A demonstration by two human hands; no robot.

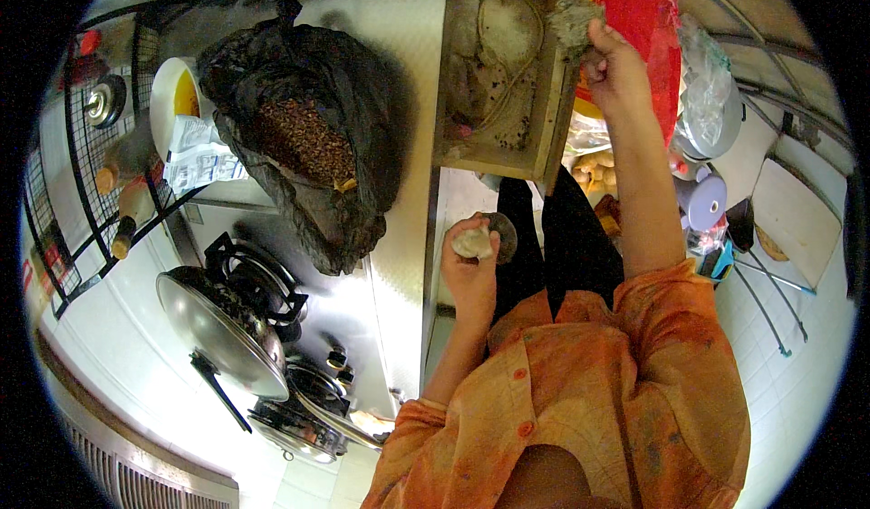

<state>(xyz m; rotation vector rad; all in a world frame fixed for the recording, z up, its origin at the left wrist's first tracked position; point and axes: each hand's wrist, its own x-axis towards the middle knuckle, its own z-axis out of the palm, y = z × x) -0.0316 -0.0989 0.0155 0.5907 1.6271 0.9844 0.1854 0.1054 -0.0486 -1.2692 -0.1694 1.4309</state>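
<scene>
At the top right, my right hand (616, 67) pinches a grey, shaggy clump (575, 25) between thumb and fingers, at the right rim of a pulled-out drawer (555, 101). I cannot tell whether the clump is a rag or scouring wool. The drawer's bottom is stained with dark specks, and a looped cord (541, 33) lies in it. Below, in front of my legs, my left hand (469, 269) is closed around a whitish lump (473, 242). A dark round, disc-like thing (504, 237) shows behind those fingers; its kind is unclear.
On the counter (399, 160) left of the drawer lies an open black plastic bag (372, 128) of brown grains (304, 137). Beyond are a stove with a lidded pan (217, 328) and a wire rack (86, 178). Right of the drawer stand a red bag (642, 19) and a purple lid (702, 203).
</scene>
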